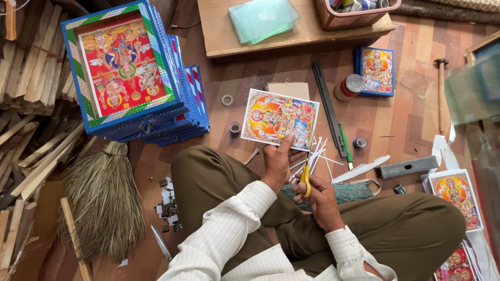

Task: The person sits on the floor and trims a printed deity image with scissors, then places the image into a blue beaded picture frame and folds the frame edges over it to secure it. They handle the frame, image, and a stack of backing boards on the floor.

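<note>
Here the colourful printed picture point(279, 117) is held up over the wooden floor point(406, 125), just in front of the person's crossed knees, its lower edge pinched in the fingers of the left hand point(276, 161), thumb on the face of the print. The right hand point(319, 200) is closed through the handles of a pair of yellow scissors point(305, 177), whose blades point up towards the print's lower right corner. Thin white paper strips point(317, 156) lie scattered on the floor just beside the hands, so at least some trimming looks done; the print shows a white border along its visible edges, so more cutting seems left. Further out, a long dark metal ruler point(328, 109) and a green pen point(346, 143) lie to the right, a stack of blue-framed pictures point(130, 73) leans at the left, and loose prints point(455, 198) rest near the right knee. A straw broom point(104, 203) lies beside the left leg.
</note>
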{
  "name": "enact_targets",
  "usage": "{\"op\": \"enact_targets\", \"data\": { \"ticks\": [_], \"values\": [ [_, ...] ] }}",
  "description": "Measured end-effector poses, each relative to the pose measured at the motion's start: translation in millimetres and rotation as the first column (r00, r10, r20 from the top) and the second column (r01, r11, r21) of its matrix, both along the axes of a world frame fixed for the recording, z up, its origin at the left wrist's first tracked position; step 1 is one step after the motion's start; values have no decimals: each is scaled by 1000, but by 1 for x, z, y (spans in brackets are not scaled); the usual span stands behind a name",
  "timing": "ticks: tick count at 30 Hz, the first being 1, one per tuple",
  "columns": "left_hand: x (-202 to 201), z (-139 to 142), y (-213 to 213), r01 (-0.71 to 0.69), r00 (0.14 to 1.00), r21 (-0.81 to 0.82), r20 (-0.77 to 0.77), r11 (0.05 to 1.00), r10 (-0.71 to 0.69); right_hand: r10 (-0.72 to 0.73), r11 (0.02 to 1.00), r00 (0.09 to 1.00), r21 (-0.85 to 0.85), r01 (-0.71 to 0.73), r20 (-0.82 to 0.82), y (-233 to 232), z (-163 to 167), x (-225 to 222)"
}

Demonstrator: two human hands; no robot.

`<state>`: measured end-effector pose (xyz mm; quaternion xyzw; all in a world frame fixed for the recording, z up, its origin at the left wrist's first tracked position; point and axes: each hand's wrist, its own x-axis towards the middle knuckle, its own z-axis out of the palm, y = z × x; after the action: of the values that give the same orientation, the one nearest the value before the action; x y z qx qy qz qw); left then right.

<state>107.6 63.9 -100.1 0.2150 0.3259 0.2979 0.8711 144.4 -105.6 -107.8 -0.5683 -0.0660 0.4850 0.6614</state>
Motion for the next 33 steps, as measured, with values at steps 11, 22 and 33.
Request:
{"op": "enact_targets", "data": {
  "ticks": [11,22,33],
  "values": [
    [0,1,0,6,1000,3,21,1000,-6,-15,1000,1000,-18,15,16,1,-1,-1],
    [1,-3,0,11,1000,-7,18,1000,-11,-36,998,998,-50,38,45,4,6,-5],
    [1,-7,-12,81,996,-34,27,996,-80,-71,997,996,41,70,47,1,-4,10]
  ]
}}
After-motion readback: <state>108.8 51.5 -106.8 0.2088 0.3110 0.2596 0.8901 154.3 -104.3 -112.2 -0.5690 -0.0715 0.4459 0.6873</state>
